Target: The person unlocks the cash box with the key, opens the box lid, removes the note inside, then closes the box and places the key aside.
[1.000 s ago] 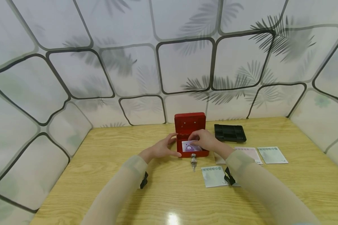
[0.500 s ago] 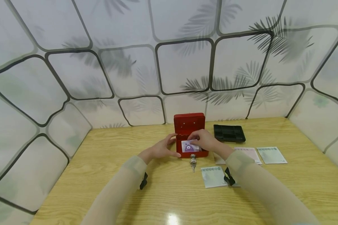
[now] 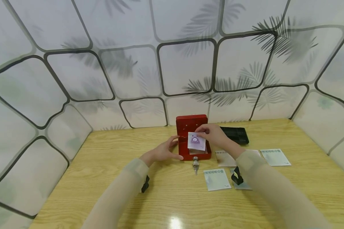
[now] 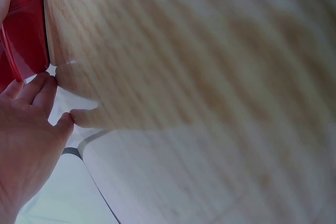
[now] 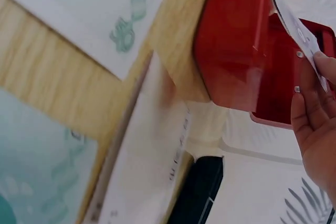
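A red cash box (image 3: 181,152) stands on the wooden table with its lid (image 3: 191,121) raised. At its left end my left hand (image 3: 161,151) holds it, thumb by the front corner and fingers toward the back; the left wrist view shows the fingertips at the box's corner (image 4: 29,40). My right hand (image 3: 214,136) pinches a square purple-and-white card (image 3: 196,142) with a round cartoon figure, tilted upright over the open box. Behind this card, something pale (image 3: 194,151) shows low in the box. Keys (image 3: 196,166) hang from the front lock.
Right of the box lies a black compartment tray (image 3: 237,135), partly behind my right hand. Pale printed cards lie at the right: one in front (image 3: 217,179), one far right (image 3: 275,157), others partly under my right forearm. A patterned wall backs the table.
My right hand has lifted the purple card up and slightly right from inside the box, and more of its face shows. The left hand has stayed on the box.
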### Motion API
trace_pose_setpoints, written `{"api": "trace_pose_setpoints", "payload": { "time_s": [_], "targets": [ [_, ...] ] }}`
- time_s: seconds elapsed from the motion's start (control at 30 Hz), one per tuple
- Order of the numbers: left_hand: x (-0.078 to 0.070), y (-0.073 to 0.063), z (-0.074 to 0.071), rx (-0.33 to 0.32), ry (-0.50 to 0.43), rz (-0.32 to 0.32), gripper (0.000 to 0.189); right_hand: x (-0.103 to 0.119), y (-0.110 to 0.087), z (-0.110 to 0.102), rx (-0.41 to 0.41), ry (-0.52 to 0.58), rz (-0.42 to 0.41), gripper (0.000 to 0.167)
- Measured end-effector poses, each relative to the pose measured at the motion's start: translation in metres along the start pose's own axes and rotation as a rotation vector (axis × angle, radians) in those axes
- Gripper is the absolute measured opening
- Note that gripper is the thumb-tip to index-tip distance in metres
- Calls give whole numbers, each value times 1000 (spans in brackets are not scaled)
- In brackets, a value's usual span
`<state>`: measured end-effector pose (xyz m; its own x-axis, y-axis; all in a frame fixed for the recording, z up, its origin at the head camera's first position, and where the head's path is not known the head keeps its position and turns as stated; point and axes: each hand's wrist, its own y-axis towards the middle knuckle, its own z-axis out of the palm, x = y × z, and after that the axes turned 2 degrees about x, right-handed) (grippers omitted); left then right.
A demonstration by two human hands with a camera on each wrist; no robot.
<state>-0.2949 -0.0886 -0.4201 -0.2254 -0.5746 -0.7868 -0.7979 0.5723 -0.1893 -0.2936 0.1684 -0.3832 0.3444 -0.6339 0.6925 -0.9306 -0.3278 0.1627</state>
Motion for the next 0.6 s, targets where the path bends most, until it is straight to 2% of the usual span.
{"api": "trace_pose_setpoints", "payload": {
  "time_s": [0.27,0.6],
  "targets": [
    [-2,-2,1,-3,1,-4,92,-4,-17,-22,-27,16,-33,12],
    [-2,-2,1,-5,-9,0,92,-19,-61,-57,-20,33,-40,15]
  ]
}}
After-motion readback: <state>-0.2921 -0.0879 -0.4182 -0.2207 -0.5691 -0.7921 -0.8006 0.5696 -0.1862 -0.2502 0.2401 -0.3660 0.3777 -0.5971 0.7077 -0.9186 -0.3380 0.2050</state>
